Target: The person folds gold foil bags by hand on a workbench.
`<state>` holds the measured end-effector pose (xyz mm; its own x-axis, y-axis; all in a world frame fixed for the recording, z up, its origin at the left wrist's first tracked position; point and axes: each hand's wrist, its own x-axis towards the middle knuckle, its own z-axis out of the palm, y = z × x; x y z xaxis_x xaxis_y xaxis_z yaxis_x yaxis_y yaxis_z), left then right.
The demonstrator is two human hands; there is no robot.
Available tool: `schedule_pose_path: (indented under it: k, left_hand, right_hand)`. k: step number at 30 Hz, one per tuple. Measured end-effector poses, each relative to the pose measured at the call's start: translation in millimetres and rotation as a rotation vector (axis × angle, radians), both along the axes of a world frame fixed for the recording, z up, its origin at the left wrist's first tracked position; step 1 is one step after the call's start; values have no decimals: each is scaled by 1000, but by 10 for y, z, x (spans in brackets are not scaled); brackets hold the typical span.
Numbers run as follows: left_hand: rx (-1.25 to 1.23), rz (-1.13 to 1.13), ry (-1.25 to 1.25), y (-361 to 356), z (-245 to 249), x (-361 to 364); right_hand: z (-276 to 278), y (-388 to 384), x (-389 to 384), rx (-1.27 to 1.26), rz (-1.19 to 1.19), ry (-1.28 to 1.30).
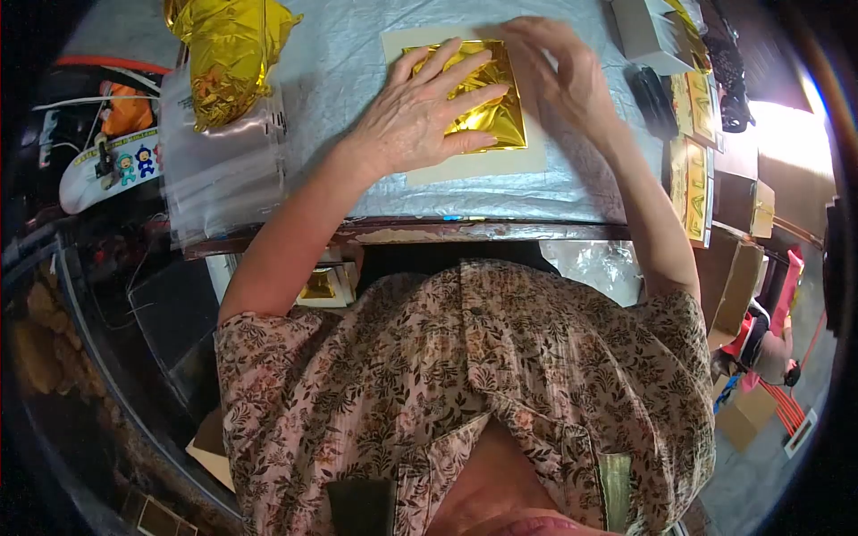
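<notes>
A square of shiny gold foil (511,125) lies on a larger pale sheet (447,167) on the cloth-covered table. My left hand (424,112) rests palm down over the foil, fingers spread, hiding much of its left side. Above the sheet's right edge is my right hand (567,76), a little blurred. Its fingers are loosely bent and apart from the thumb, with nothing seen between them.
A crumpled gold foil bundle (228,58) sits at the upper left over clear plastic sleeves (223,170). To the right are a white box (651,34), a black object (654,103) and yellow-lettered boxes (690,188). Another person (764,335) is at the far right.
</notes>
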<state>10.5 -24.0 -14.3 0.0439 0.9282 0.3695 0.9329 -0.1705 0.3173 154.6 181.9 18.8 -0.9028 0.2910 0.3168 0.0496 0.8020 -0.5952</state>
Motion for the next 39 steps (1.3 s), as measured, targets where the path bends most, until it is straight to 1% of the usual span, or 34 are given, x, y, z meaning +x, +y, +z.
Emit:
schedule_pose_path:
  k: [2,3,4,6,7,11,14,15,17,18,20,21,25,26,28,29,30,31,33,37,39]
  left_hand:
    - [-24,5,10,3,-14,-4]
    - [-21,6,13,7,-30,-9]
    - [-18,15,28,9,-49,-12]
    - [-13,21,45,9,-57,-9]
    - [-17,18,36,9,-47,-5]
    - [-25,14,39,17,-24,-8]
    - [-55,20,20,7,-49,-47]
    - [-60,18,18,-21,-30,-56]
    - [-94,133,99,-87,36,-115]
    - [-102,137,145,-128,69,-171]
    - [-102,129,158,-189,36,-235]
    - [-99,123,175,-205,26,-252]
    - [-163,98,106,-227,9,-277]
    - [-144,82,145,-221,17,-288]
    - [-134,67,181,-168,-118,-339]
    - [152,-44,103,-69,-265,-423]
    - [437,-155,23,-23,-344,-460]
    - [437,-153,21,-71,-136,-379]
    - [-374,68,77,-203,273,-274]
    - [-301,67,90,-223,274,-262]
    - [-366,86,88,-230,321,-240]
  right_hand:
    - [43,-180,140,341,47,64]
    - [-3,-181,195,349,95,-14]
    - [-49,-208,235,351,94,-12]
    - [-102,-293,319,522,76,-121]
    - [-188,-236,354,466,116,-186]
    - [-218,-186,367,482,141,-199]
    - [-236,-143,385,450,175,-229]
    - [-254,-125,393,459,179,-218]
    - [-273,-96,413,463,180,-210]
    - [-268,-86,421,451,195,-210]
    - [-276,-65,427,433,211,-216]
    - [-291,-55,423,471,208,-184]
    - [-306,-23,441,547,201,-100]
    - [-272,-7,438,539,203,-107]
    - [-175,17,422,414,289,-232]
    - [-149,37,403,359,330,-289]
    - [-144,49,398,361,332,-288]
    - [-142,51,409,365,335,-276]
    - [-129,58,406,376,342,-257]
    - [-133,75,411,379,349,-274]
    - [-142,81,403,393,350,-271]
